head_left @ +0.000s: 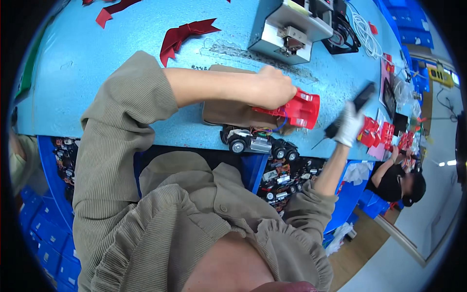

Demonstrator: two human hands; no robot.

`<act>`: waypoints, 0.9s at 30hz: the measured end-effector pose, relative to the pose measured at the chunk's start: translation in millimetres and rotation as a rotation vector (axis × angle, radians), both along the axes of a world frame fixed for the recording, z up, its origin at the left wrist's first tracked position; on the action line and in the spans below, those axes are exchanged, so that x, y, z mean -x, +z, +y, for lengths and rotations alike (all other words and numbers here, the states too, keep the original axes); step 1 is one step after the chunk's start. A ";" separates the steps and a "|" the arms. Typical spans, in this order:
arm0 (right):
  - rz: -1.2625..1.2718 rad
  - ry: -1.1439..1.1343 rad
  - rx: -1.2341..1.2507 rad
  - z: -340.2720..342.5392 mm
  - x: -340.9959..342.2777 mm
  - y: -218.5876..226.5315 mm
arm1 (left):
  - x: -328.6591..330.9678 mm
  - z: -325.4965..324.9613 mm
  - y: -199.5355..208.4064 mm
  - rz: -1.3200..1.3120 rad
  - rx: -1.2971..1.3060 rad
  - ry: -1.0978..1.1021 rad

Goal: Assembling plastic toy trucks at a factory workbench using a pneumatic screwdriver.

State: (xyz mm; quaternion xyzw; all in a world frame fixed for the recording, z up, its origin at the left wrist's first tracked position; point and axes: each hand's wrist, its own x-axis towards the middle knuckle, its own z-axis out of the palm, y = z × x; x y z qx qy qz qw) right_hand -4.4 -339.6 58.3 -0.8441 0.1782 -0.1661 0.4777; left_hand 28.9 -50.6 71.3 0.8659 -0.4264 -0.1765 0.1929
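From where I stand, the person's left hand (276, 90), bare, reaches across the surface (121, 53) with its fingers bent and clamped on a red plastic shell (308, 108), shaped like a toy vehicle's body; the shell sits over the right end of a brown pad (224, 113), which lies on the blue surface; a blue wire (284, 122) hangs at the shell, down toward a toy chassis (256, 144) with black wheels and a silvery box, which is beside the pad at the near edge of the surface; the right hand (348, 129), in a white glove, has its fingers wrapped around a black tool (364, 98), slightly blurred, slanting with its thin tip down to the left, well apart from the chassis; beyond the pad is a metal machine (292, 41), with a coil of white cable (367, 36) farther right; a dark red ribbon (185, 38) lies folded to the left of the machine; below the edge, a blue bin (253, 173) holds more chassis; off to the right, a co-worker in black (387, 182) reaches toward red parts (372, 132) on the surface.
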 end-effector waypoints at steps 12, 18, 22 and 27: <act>-0.633 0.298 -0.707 123.6 -120.9 96.6 | 1.4 10.7 4.0 0.042 0.121 -0.039; -0.434 0.713 -0.729 146.4 -139.9 53.1 | 1.3 8.7 2.5 0.006 0.171 -0.044; -0.526 0.788 -0.753 152.8 -122.5 49.9 | 1.0 11.3 -2.8 -0.015 0.231 -0.033; -0.621 0.866 -0.643 159.5 -120.2 49.1 | -3.0 10.1 0.4 -0.040 0.181 -0.080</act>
